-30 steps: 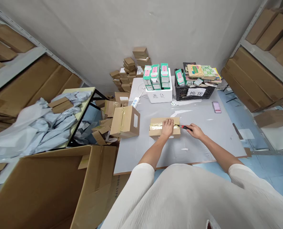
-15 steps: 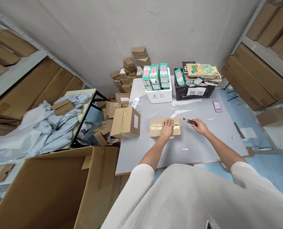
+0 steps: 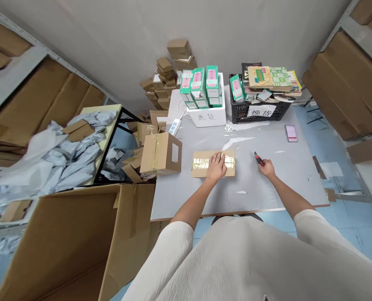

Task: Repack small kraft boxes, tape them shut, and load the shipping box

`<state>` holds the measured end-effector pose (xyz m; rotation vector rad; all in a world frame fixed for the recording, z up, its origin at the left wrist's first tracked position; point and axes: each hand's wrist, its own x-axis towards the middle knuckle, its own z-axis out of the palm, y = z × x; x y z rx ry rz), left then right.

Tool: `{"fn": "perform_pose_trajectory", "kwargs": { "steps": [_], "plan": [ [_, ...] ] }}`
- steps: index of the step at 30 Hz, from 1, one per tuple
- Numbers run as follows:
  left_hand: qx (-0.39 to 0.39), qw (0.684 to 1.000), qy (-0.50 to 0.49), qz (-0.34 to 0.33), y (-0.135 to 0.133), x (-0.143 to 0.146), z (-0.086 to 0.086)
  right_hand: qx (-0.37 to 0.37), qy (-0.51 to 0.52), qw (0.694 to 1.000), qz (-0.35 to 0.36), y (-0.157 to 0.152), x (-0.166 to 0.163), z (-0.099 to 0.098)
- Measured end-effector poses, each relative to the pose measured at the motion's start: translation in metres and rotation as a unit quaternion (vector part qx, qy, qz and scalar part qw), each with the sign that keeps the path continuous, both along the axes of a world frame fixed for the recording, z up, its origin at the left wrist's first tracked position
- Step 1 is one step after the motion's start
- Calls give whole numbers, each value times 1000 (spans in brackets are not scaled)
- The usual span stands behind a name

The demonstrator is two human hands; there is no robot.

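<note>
A taped cardboard box (image 3: 201, 164) lies on the grey table (image 3: 186, 200), shiny tape running along its top. Resting flat on that box is my left hand (image 3: 217, 166), its fingers stretched across the tape. To the right, my right hand (image 3: 267, 168) is wrapped round a red and black utility knife (image 3: 259, 159). The knife's tip points up and left, apart from the box. Left of the taped box stands a larger cardboard box (image 3: 163, 154) with a white label.
At the table's back are a white bin (image 3: 206, 119) of green-and-pink boxes and a black crate (image 3: 257, 113) holding books. A phone-like pink item (image 3: 291, 133) lies at the right. A big open carton (image 3: 135, 225) stands left of the table, near grey parcels (image 3: 76, 163).
My right hand has moved the knife a little right, and its tip has turned upward. The left hand remains on the box. The camera view has shifted slightly.
</note>
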<state>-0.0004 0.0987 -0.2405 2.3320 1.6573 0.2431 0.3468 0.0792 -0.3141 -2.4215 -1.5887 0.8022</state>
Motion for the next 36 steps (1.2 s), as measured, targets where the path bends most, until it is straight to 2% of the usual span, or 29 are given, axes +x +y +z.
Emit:
{"fn": "perform_pose_trajectory", "kwargs": {
  "steps": [3, 7, 10, 13, 16, 18, 21, 24, 27, 31, 36],
  "plan": [
    [1, 1000, 5, 4, 0, -1, 0, -27, -23, 999, -20, 1, 8, -22],
    [-8, 1000, 24, 14, 0, -2, 0, 4, 6, 999, -35, 1, 14, -48],
    [-15, 999, 27, 19, 0, -2, 0, -11, 28, 999, -44, 0, 14, -58],
    [-17, 999, 19, 22, 0, -3, -1, -34, 33, 998, -47, -1, 12, -58],
    [-23, 999, 22, 22, 0, -4, -3, 6, 25, 998, -49, -1, 5, -49],
    [-22, 999, 21, 21, 0, -4, -4, 41, 21, 998, -38, 1, -9, -35],
    [-14, 1000, 9, 19, 2, -3, -3, 74, 92, 991, 67, 10, -46, -5],
    [-9, 1000, -9, 6, 3, -3, 0, 144, 164, 959, 178, 22, -90, 28],
    [-7, 999, -31, -18, 3, -11, 6, 179, 146, 940, 252, 33, -125, 50],
    [5, 999, -33, -8, -3, -41, 9, 144, 100, 945, 275, 42, -142, 61],
    [5, 992, -29, 123, -12, -81, 4, 123, 74, 955, 261, 47, -143, 62]
  ]
}}
